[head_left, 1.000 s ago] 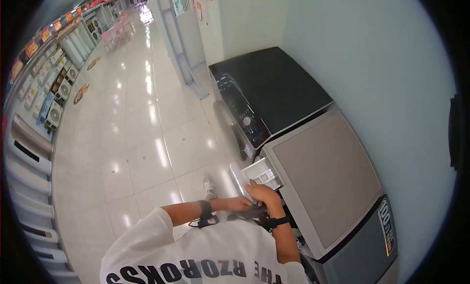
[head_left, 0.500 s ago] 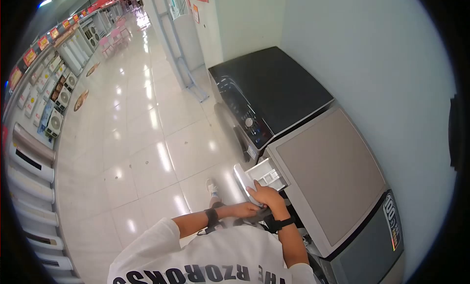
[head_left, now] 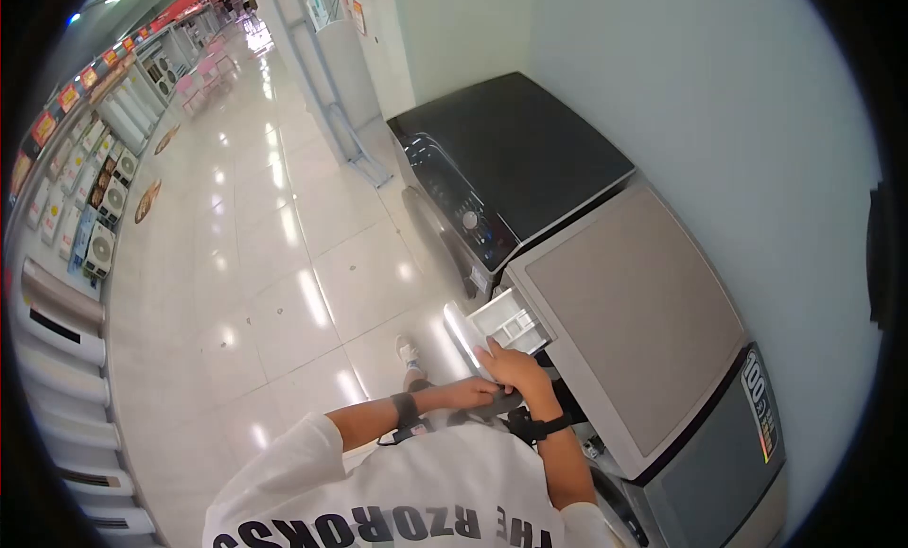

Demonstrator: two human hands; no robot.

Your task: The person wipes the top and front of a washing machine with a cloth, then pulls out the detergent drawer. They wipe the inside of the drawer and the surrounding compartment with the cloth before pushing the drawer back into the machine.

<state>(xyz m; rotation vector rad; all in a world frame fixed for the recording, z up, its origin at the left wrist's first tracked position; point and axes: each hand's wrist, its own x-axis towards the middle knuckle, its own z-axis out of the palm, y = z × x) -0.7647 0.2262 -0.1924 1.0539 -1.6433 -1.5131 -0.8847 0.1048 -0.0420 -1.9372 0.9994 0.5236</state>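
Note:
A white compartment drawer (head_left: 515,323) is pulled out of the front of the washing machine with the taupe top (head_left: 629,321). My right hand (head_left: 516,369) is closed at the lower end of the drawer's pale front panel (head_left: 462,335), with thumb and forefinger against it. Just left of it, my left hand (head_left: 470,393) has its fingers curled in beside a grey surface; what they hold is hidden. Both wrists wear black bands.
A black-topped machine (head_left: 511,156) with a round knob stands beyond the drawer. A dark grey machine (head_left: 705,463) is nearer, at the right. A metal frame (head_left: 331,94) rises from the tiled floor (head_left: 274,293). Air conditioners (head_left: 61,326) line the left side.
The view has shifted slightly, so the machines appear a little further left and up. Both hands remain close together at the pulled-out drawer.

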